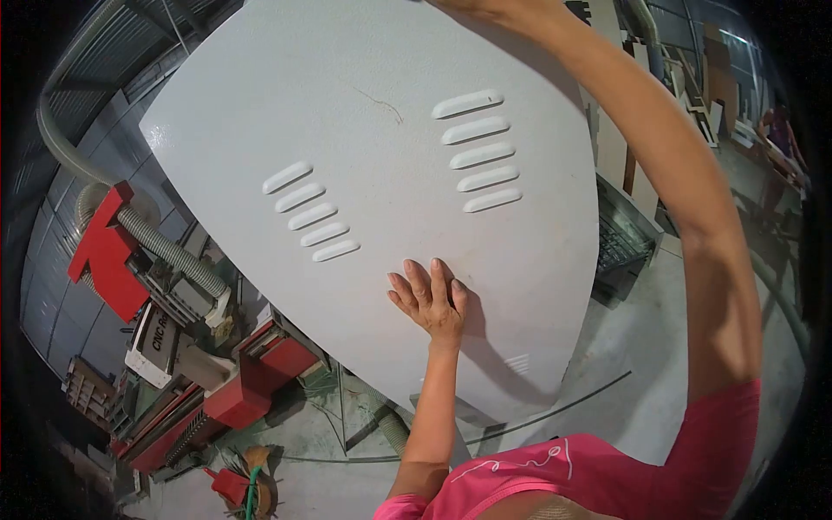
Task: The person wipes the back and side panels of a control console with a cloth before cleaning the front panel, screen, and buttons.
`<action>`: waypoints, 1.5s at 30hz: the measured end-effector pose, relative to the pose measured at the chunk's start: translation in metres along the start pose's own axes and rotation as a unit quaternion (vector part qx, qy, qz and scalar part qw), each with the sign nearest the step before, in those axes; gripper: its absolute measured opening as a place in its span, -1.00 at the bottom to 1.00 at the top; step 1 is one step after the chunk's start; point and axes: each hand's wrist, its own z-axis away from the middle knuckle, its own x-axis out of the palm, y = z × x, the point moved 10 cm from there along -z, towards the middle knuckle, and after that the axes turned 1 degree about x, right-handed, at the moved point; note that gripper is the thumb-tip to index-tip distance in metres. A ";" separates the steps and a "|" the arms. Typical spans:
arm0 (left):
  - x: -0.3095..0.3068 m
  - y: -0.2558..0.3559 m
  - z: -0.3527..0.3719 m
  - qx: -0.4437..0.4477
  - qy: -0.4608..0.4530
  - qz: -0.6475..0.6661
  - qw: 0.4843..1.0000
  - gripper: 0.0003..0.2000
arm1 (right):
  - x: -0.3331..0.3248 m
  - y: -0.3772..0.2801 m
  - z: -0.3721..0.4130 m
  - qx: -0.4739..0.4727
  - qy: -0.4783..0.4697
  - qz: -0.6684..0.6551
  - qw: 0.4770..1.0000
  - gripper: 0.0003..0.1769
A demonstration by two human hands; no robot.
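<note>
A large light-grey panel (373, 139) with two columns of raised louvre vents fills the middle of the head view; it looks like a machine cover. My left hand (431, 299) lies against its lower face, below the vents, fingers somewhat spread and nothing held. My right arm stretches up along the right side, and my right hand (490, 7) is at the panel's upper edge. The top of the picture cuts that hand off, so its fingers are hidden. A thin dark line, perhaps a scratch or thread, marks the panel above the vents.
To the left stands a red and white machine (251, 390) lettered "CNC", with a grey ribbed hose (178, 251). A dark crate (624, 238) sits right of the panel. A red dustpan-like object (228, 485) lies lower left. A person (780, 134) is far right, near stacked boards.
</note>
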 end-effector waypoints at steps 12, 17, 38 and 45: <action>-0.001 0.000 0.001 0.000 -0.005 0.004 1.000 -0.55 | -0.020 -0.078 0.073 -0.107 -0.110 -0.106 0.982 -0.41; 0.002 0.000 0.003 0.000 -0.009 -0.002 1.000 -0.55 | -0.027 -0.089 0.097 -0.192 -0.122 -0.234 0.945 -0.34; 0.002 -0.003 0.002 -0.008 -0.008 0.008 1.000 -0.52 | -0.016 -0.109 0.065 -0.081 -0.093 -0.128 0.984 -0.46; 0.004 -0.005 0.006 -0.006 -0.007 0.017 1.000 -0.53 | -0.048 -0.180 0.181 -0.182 -0.194 -0.245 0.932 -0.33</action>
